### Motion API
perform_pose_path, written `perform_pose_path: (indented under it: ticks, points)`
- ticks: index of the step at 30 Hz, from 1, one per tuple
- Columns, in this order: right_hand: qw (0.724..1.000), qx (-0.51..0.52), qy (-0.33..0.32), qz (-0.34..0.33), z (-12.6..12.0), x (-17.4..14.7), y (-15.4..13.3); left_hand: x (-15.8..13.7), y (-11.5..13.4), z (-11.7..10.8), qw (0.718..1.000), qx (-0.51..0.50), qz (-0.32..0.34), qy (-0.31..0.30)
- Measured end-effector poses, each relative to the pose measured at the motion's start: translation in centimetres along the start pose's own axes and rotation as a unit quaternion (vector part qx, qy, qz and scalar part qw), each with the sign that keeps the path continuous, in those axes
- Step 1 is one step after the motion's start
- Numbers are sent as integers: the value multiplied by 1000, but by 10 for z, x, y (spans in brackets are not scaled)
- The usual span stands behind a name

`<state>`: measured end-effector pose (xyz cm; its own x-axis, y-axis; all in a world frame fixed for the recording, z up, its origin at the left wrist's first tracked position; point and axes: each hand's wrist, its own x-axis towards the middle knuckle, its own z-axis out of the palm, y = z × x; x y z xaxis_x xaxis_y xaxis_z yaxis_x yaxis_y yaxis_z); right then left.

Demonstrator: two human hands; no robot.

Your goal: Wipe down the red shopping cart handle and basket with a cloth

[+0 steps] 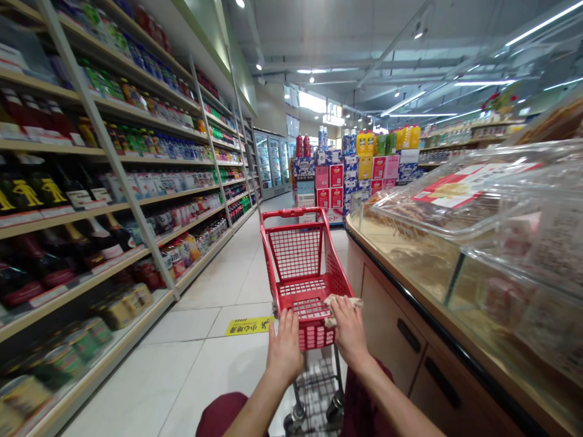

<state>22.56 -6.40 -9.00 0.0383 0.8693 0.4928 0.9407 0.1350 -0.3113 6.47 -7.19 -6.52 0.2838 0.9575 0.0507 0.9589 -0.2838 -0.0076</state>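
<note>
A small red shopping cart [298, 252] stands before me, its handle at the far end and its low basket edge close to me. My left hand [286, 349] rests on the near left corner of that edge, fingers stretched out flat and holding nothing. At the near right corner, my right hand [350, 334] presses a crumpled beige cloth [332, 318] against the rim, fingers closed over it. No goods show in the basket.
Tall shelves [159, 200] of bottles and cans line the left side. To the right runs a wooden counter [387, 291] with clear plastic food packs [464, 194]. Stacked drink cartons [337, 176] stand ahead. A yellow floor sticker [249, 326] lies left of the cart.
</note>
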Motion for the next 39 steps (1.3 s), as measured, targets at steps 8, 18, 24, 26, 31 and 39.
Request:
perform_pose_path:
  ticks: [8, 18, 24, 26, 31, 39]
  points:
    - [992, 36, -47, -109, 4, -4, -17, 0, 0, -1, 1000, 7, 4, -8]
    - [989, 38, -78, -117, 3, -4, -25, 0, 1, -2, 1000, 16, -3, -10]
    - [1000, -13, -16, 3, -3, 3, 5, 0, 1, -3, 1000, 5, -2, -18]
    - [999, -1, -26, -24, 0, 0, 0, 0, 3, -3, 1000, 4, -1, -20]
    - [990, 38, -61, -117, 4, -6, -15, 2, -3, -11, 1000, -10, 20, -16]
    - [997, 41, 0, -69, 8, 5, 26, 27, -27, -40, 996, 27, 71, 39]
